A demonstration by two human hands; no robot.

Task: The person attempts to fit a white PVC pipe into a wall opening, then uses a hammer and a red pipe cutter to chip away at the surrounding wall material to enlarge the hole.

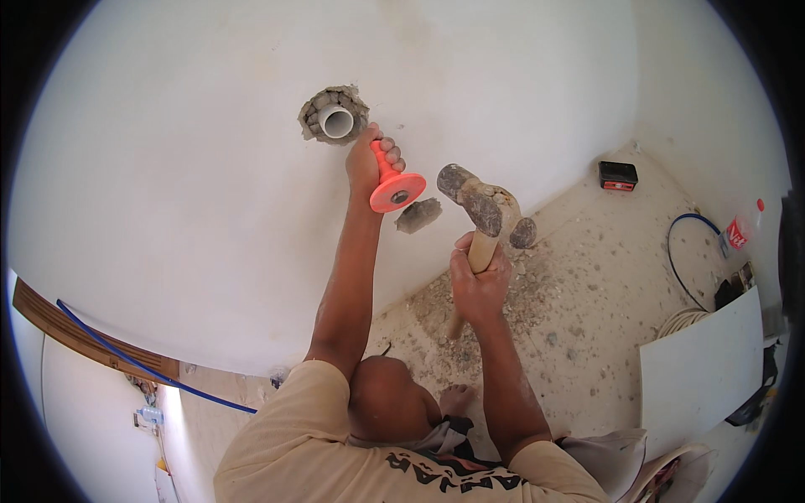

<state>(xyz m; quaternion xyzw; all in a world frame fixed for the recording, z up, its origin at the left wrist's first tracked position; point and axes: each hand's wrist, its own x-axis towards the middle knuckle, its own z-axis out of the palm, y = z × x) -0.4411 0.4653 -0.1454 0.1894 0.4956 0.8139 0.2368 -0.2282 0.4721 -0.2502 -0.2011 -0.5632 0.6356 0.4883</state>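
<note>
My left hand [366,163] is wrapped round the grip of a chisel with an orange-red round hand guard [388,199]. The chisel's struck end faces back toward me; its blade is hidden behind my hand, close to the white wall. Just above that hand, a white plastic pipe [338,125] sticks out of a rough hole [314,128] broken in the plaster. In my right hand [484,287] is a hammer [484,199], gripped by its pale handle below the head. The dusty hammer head is raised, right of the guard and apart from it.
A smaller broken patch [418,215] marks the wall below the guard. Rubble [524,293] litters the floor at right. A black and red box [618,175] stands by the wall; a bottle [738,232], blue hose [694,216] and white board [703,359] lie far right. Another blue hose [151,363] runs at left.
</note>
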